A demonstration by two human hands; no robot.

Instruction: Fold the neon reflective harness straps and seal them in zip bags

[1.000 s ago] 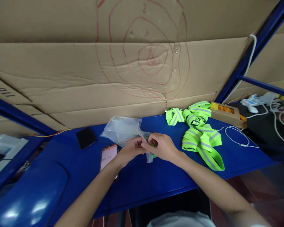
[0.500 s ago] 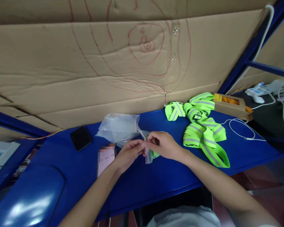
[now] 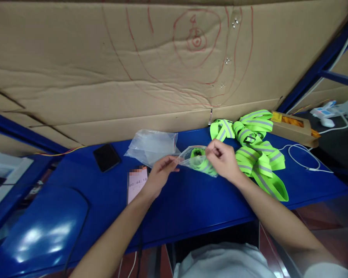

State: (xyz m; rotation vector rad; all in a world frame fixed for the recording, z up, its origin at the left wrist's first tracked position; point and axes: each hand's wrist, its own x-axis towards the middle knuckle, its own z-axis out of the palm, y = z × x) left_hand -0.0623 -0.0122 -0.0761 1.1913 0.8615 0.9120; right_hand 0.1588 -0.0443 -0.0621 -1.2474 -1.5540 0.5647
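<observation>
A small clear zip bag (image 3: 197, 160) with a rolled green reflective strap inside is stretched between my two hands above the blue table (image 3: 191, 204). My left hand (image 3: 160, 175) pinches the bag's left corner. My right hand (image 3: 223, 159) pinches its right top edge, fingers closed. Just right of my right hand lies a heap of neon green reflective straps (image 3: 255, 152). A pile of empty clear bags (image 3: 152, 146) lies behind my left hand.
A black phone (image 3: 106, 157) lies at the left and a second phone with a lit screen (image 3: 137, 183) sits under my left wrist. A brown carton (image 3: 294, 127) and a white cable (image 3: 303, 158) are at the right. A cardboard wall (image 3: 133, 77) backs the table.
My hands have drawn apart along the bag's top edge, the right hand sliding right and away. The bag now lies stretched out flat between them. The camera has tilted down and shifted.
</observation>
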